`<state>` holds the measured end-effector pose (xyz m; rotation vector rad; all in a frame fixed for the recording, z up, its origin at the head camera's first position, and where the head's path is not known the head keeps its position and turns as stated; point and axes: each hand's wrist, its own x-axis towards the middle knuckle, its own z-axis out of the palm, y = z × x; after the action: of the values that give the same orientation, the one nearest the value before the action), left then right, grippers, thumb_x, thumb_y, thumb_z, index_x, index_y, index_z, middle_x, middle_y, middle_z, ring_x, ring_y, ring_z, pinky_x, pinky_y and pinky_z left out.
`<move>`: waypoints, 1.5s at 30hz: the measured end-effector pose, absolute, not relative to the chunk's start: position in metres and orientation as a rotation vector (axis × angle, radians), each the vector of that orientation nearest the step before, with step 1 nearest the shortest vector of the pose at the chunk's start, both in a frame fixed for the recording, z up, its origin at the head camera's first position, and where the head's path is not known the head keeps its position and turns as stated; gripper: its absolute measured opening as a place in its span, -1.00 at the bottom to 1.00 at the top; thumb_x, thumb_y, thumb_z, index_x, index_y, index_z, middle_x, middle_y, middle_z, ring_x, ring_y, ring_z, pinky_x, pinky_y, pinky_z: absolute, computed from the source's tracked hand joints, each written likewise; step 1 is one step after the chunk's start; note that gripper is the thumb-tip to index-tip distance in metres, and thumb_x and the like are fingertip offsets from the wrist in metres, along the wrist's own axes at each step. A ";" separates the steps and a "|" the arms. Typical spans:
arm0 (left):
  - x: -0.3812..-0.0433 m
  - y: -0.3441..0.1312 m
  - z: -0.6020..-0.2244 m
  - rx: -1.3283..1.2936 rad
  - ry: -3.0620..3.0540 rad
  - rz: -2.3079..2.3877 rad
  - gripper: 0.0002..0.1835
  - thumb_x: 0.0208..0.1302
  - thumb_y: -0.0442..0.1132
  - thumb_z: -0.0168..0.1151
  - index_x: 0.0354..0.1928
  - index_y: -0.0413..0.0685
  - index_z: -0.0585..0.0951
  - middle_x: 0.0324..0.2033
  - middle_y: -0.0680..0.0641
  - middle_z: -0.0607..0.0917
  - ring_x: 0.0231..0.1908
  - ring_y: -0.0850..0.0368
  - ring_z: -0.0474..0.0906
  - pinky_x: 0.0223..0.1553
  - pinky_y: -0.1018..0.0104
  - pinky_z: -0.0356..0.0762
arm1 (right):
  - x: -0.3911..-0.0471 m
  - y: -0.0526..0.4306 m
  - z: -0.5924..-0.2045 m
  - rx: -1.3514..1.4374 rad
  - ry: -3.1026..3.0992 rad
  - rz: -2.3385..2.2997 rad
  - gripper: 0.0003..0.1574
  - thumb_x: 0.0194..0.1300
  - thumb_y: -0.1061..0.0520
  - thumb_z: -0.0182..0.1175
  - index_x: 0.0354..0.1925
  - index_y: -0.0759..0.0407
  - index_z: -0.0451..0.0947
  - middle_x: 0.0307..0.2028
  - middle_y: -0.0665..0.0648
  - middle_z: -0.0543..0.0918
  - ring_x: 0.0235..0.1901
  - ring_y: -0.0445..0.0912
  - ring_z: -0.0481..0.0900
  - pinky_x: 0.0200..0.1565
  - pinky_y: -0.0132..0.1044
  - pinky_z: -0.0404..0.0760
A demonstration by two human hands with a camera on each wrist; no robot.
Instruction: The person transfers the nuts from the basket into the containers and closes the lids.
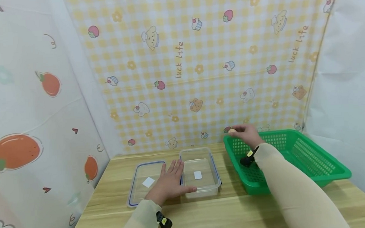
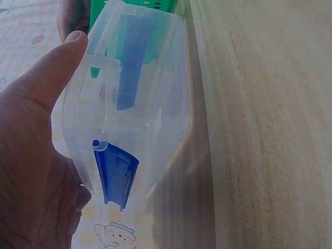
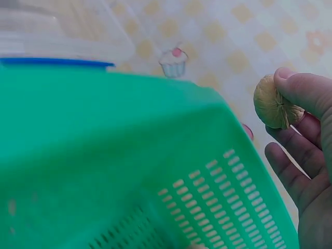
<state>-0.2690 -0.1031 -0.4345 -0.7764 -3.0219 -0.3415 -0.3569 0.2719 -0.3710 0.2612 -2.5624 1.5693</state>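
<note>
My right hand (image 1: 247, 134) pinches a walnut (image 3: 271, 104) between thumb and fingers, above the far left corner of the green basket (image 1: 256, 188). Its wrinkled tan shell and seam show in the right wrist view. Spread over the left side of a clear plastic box (image 1: 204, 191) is my left hand (image 1: 170, 183), fingers straight. The thumb (image 2: 67, 57) lies along the box's near rim. The box stands uncovered, with a white label (image 1: 197, 175) on its floor and blue clips (image 2: 116, 174) hanging at its sides.
A clear lid (image 1: 139, 177) with a blue seal lies left of the box, partly behind my left hand. All stands on a wood-grain table (image 1: 205, 218). A checked cloth (image 1: 181, 93) hangs behind it, with pale sheets on both sides.
</note>
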 end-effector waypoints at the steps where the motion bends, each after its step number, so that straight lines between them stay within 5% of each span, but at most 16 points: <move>1: -0.269 -0.103 -0.435 -0.776 -3.022 -0.342 0.26 0.11 0.65 0.01 0.61 -0.10 0.02 0.59 -0.12 0.00 0.58 -0.07 -0.20 0.49 -0.28 -0.37 | -0.358 0.267 -0.371 0.269 -2.555 1.581 -0.30 0.41 -0.05 0.30 0.34 0.31 0.46 0.28 0.36 0.52 0.26 0.24 0.46 0.24 0.19 0.47; 45: -0.271 -0.128 -0.434 -0.963 -2.955 -0.377 0.07 0.28 0.45 0.11 0.62 -0.01 0.03 0.59 -0.05 0.06 0.57 -0.09 -0.12 0.47 -0.36 -0.31 | -0.358 0.107 -0.406 0.360 -2.552 1.661 -0.54 0.29 0.10 0.41 0.11 0.27 0.66 -0.06 0.15 0.74 -0.06 -0.01 0.68 0.01 -0.09 0.68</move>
<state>-0.2714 -0.1284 -0.4337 -0.9625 -2.9546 -0.3773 -0.3584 0.1071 -0.4056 0.3596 -2.5522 1.6612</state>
